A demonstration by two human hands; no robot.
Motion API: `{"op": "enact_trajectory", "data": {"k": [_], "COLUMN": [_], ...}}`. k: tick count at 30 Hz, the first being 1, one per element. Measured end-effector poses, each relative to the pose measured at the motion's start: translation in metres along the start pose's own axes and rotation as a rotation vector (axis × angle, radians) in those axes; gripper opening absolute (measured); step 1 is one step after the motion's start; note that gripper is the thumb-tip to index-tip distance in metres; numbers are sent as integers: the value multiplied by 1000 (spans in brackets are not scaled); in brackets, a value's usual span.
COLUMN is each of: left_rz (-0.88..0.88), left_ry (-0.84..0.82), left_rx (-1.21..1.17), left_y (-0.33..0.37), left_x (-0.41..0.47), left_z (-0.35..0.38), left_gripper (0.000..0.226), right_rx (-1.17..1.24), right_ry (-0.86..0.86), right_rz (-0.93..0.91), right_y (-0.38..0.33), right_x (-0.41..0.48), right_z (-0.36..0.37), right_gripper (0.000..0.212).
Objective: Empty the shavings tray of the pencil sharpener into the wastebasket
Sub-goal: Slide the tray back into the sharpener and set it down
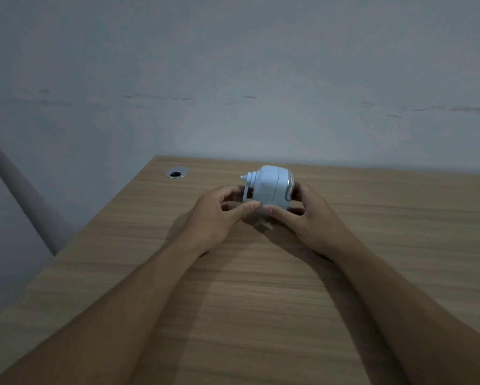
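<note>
A small pale blue pencil sharpener (268, 186) with a crank on its left side stands on the wooden desk (261, 287), toward the far edge. My left hand (216, 218) cups its left side and my right hand (308, 218) cups its right side. Both thumbs meet at the lower front of the sharpener, where the view is blurred and the shavings tray cannot be made out. No wastebasket is in view.
A round metal cable hole (175, 173) sits in the desk's far left corner. A plain grey wall (233, 79) rises right behind the desk. A grey bar (25, 195) slants down past the desk's left edge.
</note>
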State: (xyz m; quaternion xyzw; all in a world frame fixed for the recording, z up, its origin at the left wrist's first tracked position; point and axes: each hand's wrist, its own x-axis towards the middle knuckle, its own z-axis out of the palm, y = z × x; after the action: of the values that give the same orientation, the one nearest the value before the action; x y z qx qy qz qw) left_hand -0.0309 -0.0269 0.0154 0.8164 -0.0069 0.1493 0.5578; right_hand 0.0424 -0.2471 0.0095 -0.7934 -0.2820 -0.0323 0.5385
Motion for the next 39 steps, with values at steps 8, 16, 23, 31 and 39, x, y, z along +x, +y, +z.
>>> {"op": "enact_trajectory", "data": {"k": [8,16,23,31,39], "left_rz": [56,106,94,109,198], "left_ry": [-12,-119,-117,93,-8], "left_rx": [75,238,318,639,610], "left_y": [-18,-38,-45,-40,-36], "left_x": [75,144,162,146,120], "left_z": [17,20,24,31,35], "left_gripper": [43,46,43,72,60], "right_rx": [-119,-207,-262,-247,-320], "right_ry": [136,123,105,144,129], "right_rz": [-44,-10,49,68,36], "right_y": [37,72,81,67,62], "right_x": [73,137,153,136,111], "right_z": [3,-8,-10,-3,2], "right_gripper": [62,65,67,77,79]}}
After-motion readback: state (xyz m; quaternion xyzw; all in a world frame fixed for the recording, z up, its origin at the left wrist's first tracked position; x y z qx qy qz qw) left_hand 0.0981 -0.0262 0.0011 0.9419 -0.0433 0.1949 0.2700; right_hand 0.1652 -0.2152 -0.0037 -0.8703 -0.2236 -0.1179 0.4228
